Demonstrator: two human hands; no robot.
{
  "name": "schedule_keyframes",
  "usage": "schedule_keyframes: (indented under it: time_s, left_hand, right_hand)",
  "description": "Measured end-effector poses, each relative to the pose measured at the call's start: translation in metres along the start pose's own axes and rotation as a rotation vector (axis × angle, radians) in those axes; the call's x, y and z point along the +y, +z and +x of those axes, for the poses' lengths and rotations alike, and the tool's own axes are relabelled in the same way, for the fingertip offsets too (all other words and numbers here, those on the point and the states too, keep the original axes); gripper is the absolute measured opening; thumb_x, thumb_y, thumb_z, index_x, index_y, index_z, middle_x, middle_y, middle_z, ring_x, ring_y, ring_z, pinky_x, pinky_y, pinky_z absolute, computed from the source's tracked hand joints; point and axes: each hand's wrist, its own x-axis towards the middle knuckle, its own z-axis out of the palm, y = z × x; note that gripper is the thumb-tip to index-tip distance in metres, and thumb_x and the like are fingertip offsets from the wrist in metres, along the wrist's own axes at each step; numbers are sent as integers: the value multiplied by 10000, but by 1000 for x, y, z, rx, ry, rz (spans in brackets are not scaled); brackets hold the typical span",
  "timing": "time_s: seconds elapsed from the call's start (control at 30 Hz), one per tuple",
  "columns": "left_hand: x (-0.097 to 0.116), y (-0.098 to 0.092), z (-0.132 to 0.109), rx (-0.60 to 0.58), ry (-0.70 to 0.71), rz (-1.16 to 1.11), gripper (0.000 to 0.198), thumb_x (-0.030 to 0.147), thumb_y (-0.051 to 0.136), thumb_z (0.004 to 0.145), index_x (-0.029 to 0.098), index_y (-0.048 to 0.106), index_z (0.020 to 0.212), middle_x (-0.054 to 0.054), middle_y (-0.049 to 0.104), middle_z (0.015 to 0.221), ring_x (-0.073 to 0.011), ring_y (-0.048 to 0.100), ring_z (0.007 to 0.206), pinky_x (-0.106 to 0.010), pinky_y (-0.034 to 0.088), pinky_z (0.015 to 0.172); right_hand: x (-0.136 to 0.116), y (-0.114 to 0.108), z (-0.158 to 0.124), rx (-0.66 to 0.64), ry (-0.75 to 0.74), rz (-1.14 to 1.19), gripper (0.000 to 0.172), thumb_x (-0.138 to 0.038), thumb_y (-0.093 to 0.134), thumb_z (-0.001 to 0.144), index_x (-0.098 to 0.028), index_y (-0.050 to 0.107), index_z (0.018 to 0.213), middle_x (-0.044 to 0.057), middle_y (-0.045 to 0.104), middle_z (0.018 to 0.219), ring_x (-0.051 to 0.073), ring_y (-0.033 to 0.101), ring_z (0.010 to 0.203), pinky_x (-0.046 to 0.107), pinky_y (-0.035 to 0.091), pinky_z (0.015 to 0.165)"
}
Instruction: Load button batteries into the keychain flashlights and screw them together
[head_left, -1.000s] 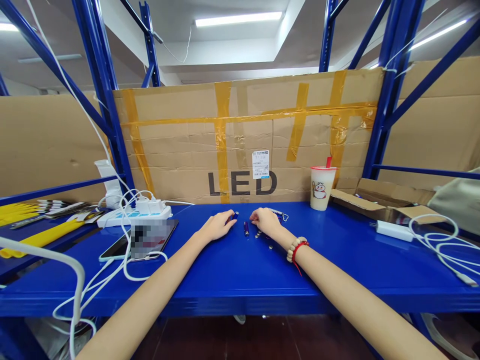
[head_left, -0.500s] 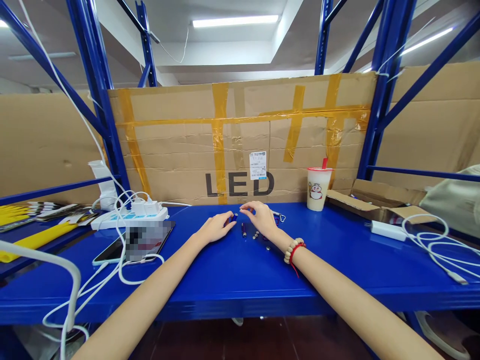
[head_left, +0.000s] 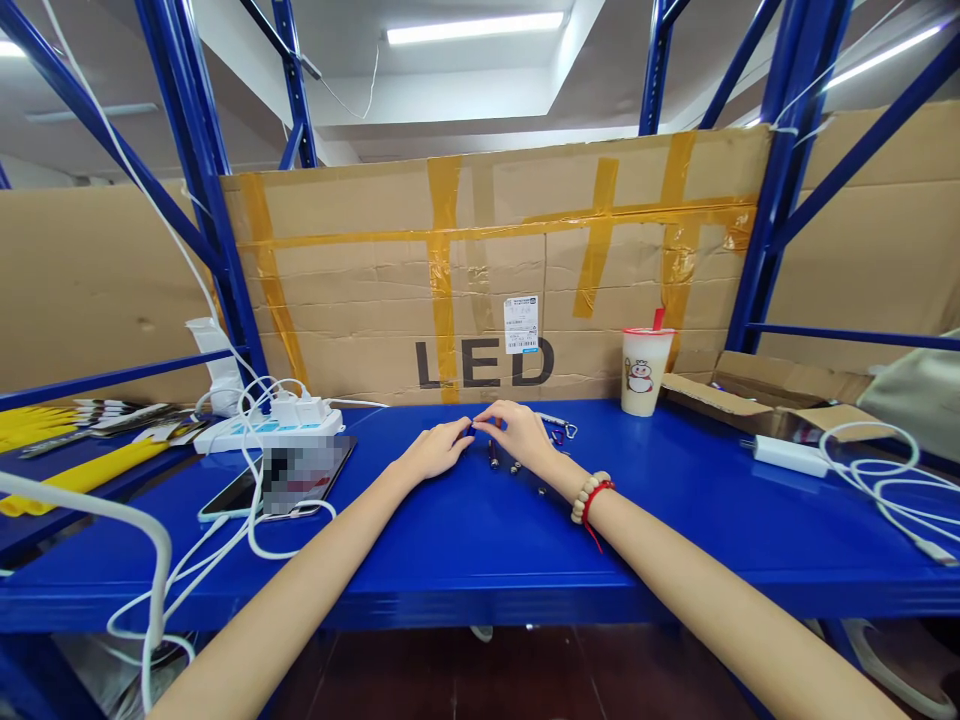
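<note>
Over the back middle of the blue table, my left hand (head_left: 437, 450) pinches a small dark blue piece, now mostly hidden by the fingers. The fingertips of my right hand (head_left: 517, 430) are closed and meet those of the left at this piece; whatever they grip is too small to make out. Just under the right hand lies a short dark tube (head_left: 493, 456) with a shiny end. Small silver metal parts (head_left: 515, 467) are scattered beside it, one (head_left: 541, 491) nearer my wrist. Behind the right hand lie a metal clip (head_left: 571, 431) and a slim silver rod (head_left: 553, 418).
A drink cup (head_left: 646, 372) with a red straw stands at the back right, beside an open cardboard box (head_left: 780, 385). A white charger (head_left: 791, 456) with coiled cable lies at right. Leftward are a phone (head_left: 330, 470), a power strip (head_left: 247, 430) and looping white cables.
My right fingertips have moved left and down to meet the left hand's fingertips. The blue piece, visible before, is now mostly covered. The view has shifted slightly.
</note>
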Motion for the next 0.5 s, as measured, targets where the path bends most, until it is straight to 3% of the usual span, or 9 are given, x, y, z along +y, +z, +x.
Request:
schedule_keyframes:
  time_s: [0.27, 0.4, 0.5]
  left_hand:
    - [-1, 1, -1, 13, 2, 1, 289, 358, 300, 926, 228, 470, 1119, -66, 606, 1124, -251, 576, 1021, -342, 471, 770]
    - [-1, 0, -1, 16, -7, -3, 296, 378, 308, 924, 222, 462, 1123, -71, 620, 1088, -250, 589, 994, -337, 469, 754]
    - [-1, 0, -1, 22, -16, -10, 307, 395, 307, 922, 223, 454, 1131, -66, 621, 1085, -248, 591, 987, -338, 465, 758]
  right_hand:
    - [-2, -3, -3, -93, 41, -50, 149, -349, 589, 829, -233, 652, 898, -21, 620, 912, 63, 548, 694, 177, 354, 591]
    - [-3, -10, 0, -94, 172, -147, 318, -462, 427, 899, -226, 641, 899, -4, 652, 848, 105, 583, 743, 206, 363, 618]
    - [2, -15, 1, -155, 301, -243, 408, -457, 393, 909, -179, 654, 763, 47, 655, 737, 159, 603, 724, 248, 384, 625]
